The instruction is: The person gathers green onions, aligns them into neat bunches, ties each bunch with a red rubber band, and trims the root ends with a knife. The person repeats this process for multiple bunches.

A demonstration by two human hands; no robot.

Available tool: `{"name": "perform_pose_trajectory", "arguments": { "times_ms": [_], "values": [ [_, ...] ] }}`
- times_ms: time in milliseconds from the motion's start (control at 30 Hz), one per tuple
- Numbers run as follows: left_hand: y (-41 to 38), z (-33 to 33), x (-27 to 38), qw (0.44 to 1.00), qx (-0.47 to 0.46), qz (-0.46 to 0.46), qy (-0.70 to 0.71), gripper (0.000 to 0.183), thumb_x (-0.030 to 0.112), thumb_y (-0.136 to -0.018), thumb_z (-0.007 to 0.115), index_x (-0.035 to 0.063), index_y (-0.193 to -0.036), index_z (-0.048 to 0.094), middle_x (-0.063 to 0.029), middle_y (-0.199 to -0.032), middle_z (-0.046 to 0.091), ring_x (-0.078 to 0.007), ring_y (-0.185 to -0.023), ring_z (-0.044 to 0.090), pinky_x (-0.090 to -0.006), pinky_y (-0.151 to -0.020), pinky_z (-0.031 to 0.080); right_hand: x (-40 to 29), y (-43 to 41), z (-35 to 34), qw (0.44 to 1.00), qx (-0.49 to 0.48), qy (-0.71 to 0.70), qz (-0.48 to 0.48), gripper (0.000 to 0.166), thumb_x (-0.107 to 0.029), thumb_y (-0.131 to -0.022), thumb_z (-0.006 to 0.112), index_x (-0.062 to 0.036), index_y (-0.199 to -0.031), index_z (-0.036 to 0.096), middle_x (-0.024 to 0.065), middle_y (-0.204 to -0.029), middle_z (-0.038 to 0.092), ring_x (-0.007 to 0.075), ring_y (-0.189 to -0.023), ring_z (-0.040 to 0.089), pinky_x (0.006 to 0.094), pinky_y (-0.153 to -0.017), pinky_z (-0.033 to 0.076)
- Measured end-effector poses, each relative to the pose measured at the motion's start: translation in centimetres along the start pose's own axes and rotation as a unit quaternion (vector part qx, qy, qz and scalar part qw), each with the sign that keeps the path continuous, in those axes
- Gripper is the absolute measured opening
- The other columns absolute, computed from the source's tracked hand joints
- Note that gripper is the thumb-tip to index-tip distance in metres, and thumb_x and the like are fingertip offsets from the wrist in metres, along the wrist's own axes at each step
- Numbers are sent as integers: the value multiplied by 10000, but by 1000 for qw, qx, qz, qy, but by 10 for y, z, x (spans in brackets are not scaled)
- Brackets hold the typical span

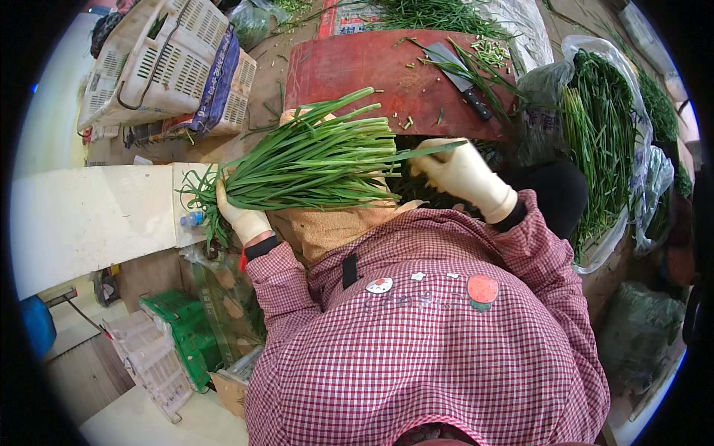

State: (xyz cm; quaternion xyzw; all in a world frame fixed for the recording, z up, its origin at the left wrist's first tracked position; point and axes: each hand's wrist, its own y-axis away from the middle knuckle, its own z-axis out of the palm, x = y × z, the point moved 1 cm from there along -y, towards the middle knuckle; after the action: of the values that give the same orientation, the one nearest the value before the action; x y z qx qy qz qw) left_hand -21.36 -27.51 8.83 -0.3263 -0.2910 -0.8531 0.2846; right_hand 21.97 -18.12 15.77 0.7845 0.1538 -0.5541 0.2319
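A thick bunch of long green stalks, which look like garlic chives (323,161), lies across in front of my body with the pale cut ends to the right. My left hand (242,217), in a cream glove, grips it near its leafy end. Opposite the cut ends is my right hand (460,173), gloved alike and a little blurred, with curled fingers. One green blade (429,149) reaches out of the bunch to the thumb side of that hand, seemingly pinched there. Beyond the bunch, a kitchen knife (457,78) with a black handle rests on a red board (346,72).
Cut stalk pieces (491,51) and loose stalks lie on the board. At right stands a clear plastic bag (605,145) full of greens. White plastic crates (162,61) are at upper left, a white panel (95,217) at left, and a green crate (181,334) lower left.
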Motion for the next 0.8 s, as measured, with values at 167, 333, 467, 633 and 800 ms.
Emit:
{"name": "perform_pose_trajectory", "arguments": {
  "times_ms": [167, 333, 467, 633, 800],
  "values": [
    [16, 9, -3, 1000, 6, -2, 16, 332, 332, -1007, 473, 65, -1098, 648, -127, -1118, 684, -307, -1018, 644, -459, -913, 525, 56, 12, -49, 989, 55, 113, -72, 283, -201, -928, 656, -4, -1128, 688, 114, -991, 732, 165, -832, 683, 308, -763, 540],
    [0, -7, -6, 988, -105, -43, 109, 340, 324, -998, 492, 50, -1124, 651, -118, -1118, 677, -275, -1011, 629, -411, -935, 500, 26, 10, 7, 996, -59, -67, 2, 314, -193, -974, 626, 7, -1214, 650, 104, -1095, 714, 162, -1027, 647, 304, -925, 495],
    [2, 1, -10, 992, -99, -24, 77, 315, 315, -997, 506, 44, -1086, 639, -115, -1100, 674, -266, -1007, 624, -411, -925, 497, 44, -19, 47, 999, 23, -14, -36, 280, -229, -905, 677, -22, -1090, 710, 164, -933, 730, 237, -814, 696, 338, -752, 544],
    [5, -2, -14, 996, -76, -4, 47, 304, 314, -1011, 486, 60, -1050, 648, -107, -1040, 684, -273, -977, 647, -451, -904, 525, 28, -20, 32, 998, 56, -29, 16, 236, -197, -881, 663, -2, -996, 727, 141, -842, 721, 175, -780, 680, 310, -729, 536],
    [7, -7, -15, 994, -104, -3, 37, 335, 331, -1014, 460, 56, -1049, 648, -119, -1058, 689, -285, -979, 654, -458, -901, 530, 58, -12, -29, 989, 50, -128, 54, 431, -387, -967, 640, 33, -932, 730, 67, -856, 741, 128, -791, 659, 287, -777, 512]
  ]
}}
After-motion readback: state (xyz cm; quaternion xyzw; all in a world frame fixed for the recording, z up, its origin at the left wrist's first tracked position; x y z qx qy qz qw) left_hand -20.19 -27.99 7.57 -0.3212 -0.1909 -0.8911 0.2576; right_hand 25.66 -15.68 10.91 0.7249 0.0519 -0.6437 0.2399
